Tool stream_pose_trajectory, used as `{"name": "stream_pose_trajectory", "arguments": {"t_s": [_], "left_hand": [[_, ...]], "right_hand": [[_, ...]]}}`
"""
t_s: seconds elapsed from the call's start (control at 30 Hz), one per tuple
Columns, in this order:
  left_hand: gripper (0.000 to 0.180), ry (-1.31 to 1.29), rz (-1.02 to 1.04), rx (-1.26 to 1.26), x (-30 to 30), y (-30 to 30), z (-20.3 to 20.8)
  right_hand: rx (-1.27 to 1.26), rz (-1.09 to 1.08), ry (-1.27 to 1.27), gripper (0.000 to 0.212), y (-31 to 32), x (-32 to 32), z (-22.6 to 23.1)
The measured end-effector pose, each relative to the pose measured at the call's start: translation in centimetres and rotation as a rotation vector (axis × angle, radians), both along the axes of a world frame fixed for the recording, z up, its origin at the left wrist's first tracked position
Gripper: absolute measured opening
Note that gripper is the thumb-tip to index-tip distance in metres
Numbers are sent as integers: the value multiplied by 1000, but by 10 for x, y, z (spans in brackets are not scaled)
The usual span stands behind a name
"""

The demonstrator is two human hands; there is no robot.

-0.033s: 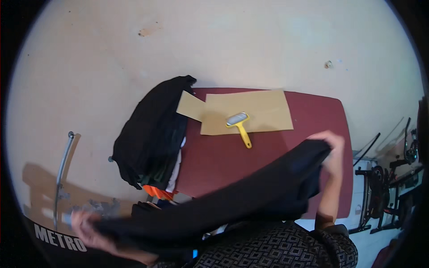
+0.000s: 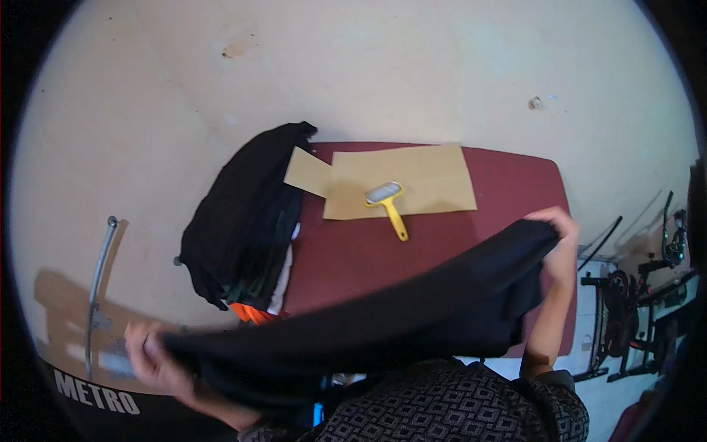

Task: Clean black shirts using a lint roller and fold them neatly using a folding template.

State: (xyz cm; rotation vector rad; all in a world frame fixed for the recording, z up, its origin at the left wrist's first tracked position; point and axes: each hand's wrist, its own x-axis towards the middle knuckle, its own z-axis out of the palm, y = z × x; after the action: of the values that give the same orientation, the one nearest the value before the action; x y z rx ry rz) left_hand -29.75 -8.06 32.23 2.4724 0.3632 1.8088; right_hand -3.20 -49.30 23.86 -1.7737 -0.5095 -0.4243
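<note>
- Head view: black cloth (image 2: pixel 383 306) stretched between both hands, over the near side of the dark red table (image 2: pixel 515 191).
- Left hand (image 2: pixel 158 361): closed on the cloth's left end, fingers blurred.
- Right hand (image 2: pixel 561 239): fingers curled tight around its right end, higher up.
- Yellow-handled roller (image 2: pixel 385 194) lies on cardboard (image 2: pixel 434 177), handle past its edge.
- Clothes pile (image 2: pixel 236 221) at table's left.
</note>
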Motion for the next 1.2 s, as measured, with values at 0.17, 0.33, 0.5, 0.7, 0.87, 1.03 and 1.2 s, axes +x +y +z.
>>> {"name": "stream_pose_trajectory", "arguments": {"t_s": [0.17, 0.33, 0.5, 0.7, 0.87, 1.03, 1.2], "left_hand": [[12, 209, -427, -189, 124, -58, -31], [19, 369, -722, -472, 96, -65, -101], [13, 1198, -690, -937, 101, -55, -206], [24, 1330, -734, -829, 133, -80, -278], [24, 791, -725, -395, 197, -97, -303], [25, 827, -413, -269, 234, -91, -323], [25, 932, -417, -340, 238, -74, -335]], "right_hand": [[-117, -428, -207, 19, -126, -34, 2], [-337, -383, -136, 16, -167, -101, -26], [-501, -165, 557, 22, -181, -134, -112], [-547, -73, 982, 36, -170, -125, -185], [-373, -280, 376, 18, -137, -51, -203], [-676, -497, 224, 25, -102, 1, -244], [-718, -666, 194, 17, -96, 12, -259]]}}
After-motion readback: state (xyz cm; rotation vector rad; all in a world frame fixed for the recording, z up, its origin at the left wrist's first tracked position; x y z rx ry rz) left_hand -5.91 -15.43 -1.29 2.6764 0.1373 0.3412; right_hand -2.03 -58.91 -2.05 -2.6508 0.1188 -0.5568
